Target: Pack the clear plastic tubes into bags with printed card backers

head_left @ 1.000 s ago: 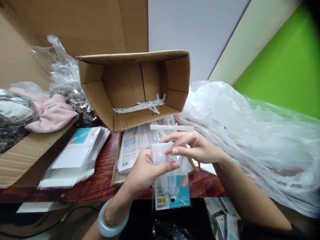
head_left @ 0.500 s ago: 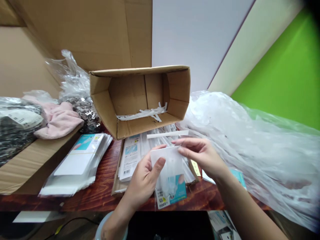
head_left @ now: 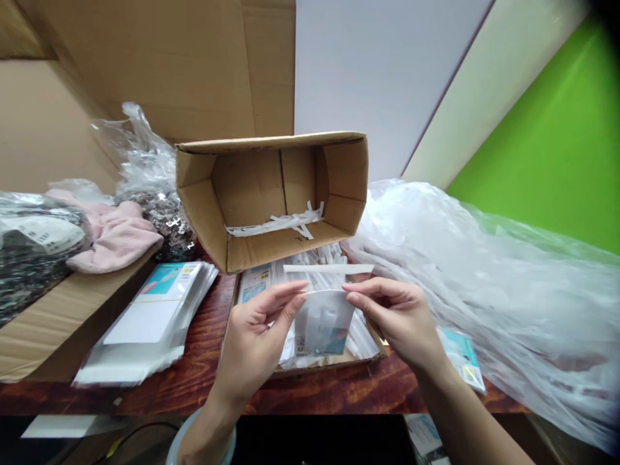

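Between my hands hangs a clear plastic packet [head_left: 322, 323] with a printed white-and-teal card and pale pieces inside. My left hand [head_left: 259, 336] pinches its upper left corner between thumb and fingers. The upper right corner is pinched by my right hand [head_left: 400, 316]. Above the packet's top edge lies a white strip [head_left: 329, 268], seemingly on the clear flap; I cannot tell if it is attached. Behind and below is a shallow cardboard tray [head_left: 329, 365] of similar clear packets and white pieces, partly covered by my hands.
An open cardboard box [head_left: 247, 187] tilts towards me, white paper strips [head_left: 281, 224] inside. To the left are a stack of card packets [head_left: 145, 316], pink cloth [head_left: 116, 236] and a bag of dark metal bits [head_left: 162, 216]. Crumpled clear plastic [head_left: 475, 278] covers the right side, beside another packet [head_left: 462, 355].
The packet has been raised and tipped, so its front is seen more steeply. My left hand has shifted from gripping its side to pinching its top left corner.
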Tool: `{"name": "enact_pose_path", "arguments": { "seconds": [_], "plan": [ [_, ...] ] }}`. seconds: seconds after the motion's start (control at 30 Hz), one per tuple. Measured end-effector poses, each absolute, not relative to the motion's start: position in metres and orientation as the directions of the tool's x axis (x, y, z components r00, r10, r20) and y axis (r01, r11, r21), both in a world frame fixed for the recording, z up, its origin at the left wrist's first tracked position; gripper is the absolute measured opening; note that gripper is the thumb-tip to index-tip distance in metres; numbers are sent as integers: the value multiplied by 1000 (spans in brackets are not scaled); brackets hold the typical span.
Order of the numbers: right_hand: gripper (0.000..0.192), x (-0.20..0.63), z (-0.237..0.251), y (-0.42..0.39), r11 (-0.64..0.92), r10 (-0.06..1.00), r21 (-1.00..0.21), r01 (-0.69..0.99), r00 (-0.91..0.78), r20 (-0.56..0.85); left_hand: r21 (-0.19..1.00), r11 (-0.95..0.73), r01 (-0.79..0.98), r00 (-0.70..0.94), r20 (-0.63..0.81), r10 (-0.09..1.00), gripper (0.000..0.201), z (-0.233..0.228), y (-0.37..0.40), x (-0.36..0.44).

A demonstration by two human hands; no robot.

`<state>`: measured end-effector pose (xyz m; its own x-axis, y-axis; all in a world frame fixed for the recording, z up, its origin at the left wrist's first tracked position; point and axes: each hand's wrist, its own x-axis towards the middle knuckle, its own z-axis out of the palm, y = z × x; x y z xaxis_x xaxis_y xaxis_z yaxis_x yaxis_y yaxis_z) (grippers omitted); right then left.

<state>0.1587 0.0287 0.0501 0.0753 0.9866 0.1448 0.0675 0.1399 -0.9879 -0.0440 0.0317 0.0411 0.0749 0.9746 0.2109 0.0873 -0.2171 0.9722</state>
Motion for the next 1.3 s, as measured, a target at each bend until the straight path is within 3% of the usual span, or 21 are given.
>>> {"name": "enact_pose_path", "arguments": {
  "seconds": [0.17, 0.27, 0.43, 0.53, 0.6, 0.67, 0.73, 0.8, 0.83, 0.9, 0.97, 1.0, 1.07, 1.17, 1.23, 1.3],
  "plan": [
    [39, 152, 55, 24, -41, 998, -997, -59, -43, -38, 896, -383, 225, -77, 408, 910, 15, 43, 24, -35],
    [36, 149, 55, 27, -112, 984, -988, -106, -151, -95, 865, -436, 250, -80, 467, 881, 15, 43, 24, -30],
    [37, 146, 54, 29, 17, 1000, -999, -45, 21, 17, 945, -313, 95, -77, 320, 944, 11, 44, 31, -29],
    [29, 148, 52, 27, 46, 999, -996, -82, 25, 44, 975, -222, 15, -13, 222, 975, 14, 46, 37, -35],
    [20, 150, 50, 25, 122, 992, -989, -82, 51, 118, 983, -181, 17, 18, 181, 983, 16, 49, 39, -40],
    [12, 151, 47, 22, 294, 951, -956, 2, 99, 292, 983, -182, 28, 18, 182, 983, 15, 51, 39, -44],
    [21, 151, 41, 19, 497, 849, -854, 155, 113, 515, 983, -181, -13, 13, 182, 983, 13, 50, 36, -43],
    [35, 150, 31, 17, 644, 723, -714, 275, 88, 685, 973, -93, -210, -6, 94, 996, 13, 44, 33, -36],
    [40, 149, 25, 17, 689, 668, -656, 308, 83, 740, 930, -12, -367, -5, 11, 1000, 13, 39, 32, -31],
    [45, 144, 12, 17, 739, 589, -580, 343, 91, 803, 710, 182, -681, 67, -188, 980, 15, 29, 30, -19],
    [40, 139, -1, 17, 747, 550, -556, 364, 131, 825, 522, 324, -789, 170, -321, 932, 18, 20, 30, -9],
    [32, 136, -6, 17, 730, 562, -580, 362, 166, 810, 497, 333, -801, 176, -336, 925, 21, 17, 30, -5],
    [13, 129, -14, 17, 639, 648, -706, 304, 282, 708, 568, 249, -784, 88, -295, 951, 25, 14, 31, 0],
    [26, 120, -20, 16, 415, 808, -909, 22, 450, 380, 697, 79, -713, -87, -200, 976, 33, 15, 32, 2],
    [23, 116, -21, 16, 297, 869, -942, -156, 453, 199, 740, 37, -672, -151, -186, 971, 37, 16, 32, 2],
    [39, 118, -17, 16, 260, 862, -961, -91, 471, 189, 801, 38, -598, -154, -161, 975, 42, 19, 31, 1]
  ]
}}
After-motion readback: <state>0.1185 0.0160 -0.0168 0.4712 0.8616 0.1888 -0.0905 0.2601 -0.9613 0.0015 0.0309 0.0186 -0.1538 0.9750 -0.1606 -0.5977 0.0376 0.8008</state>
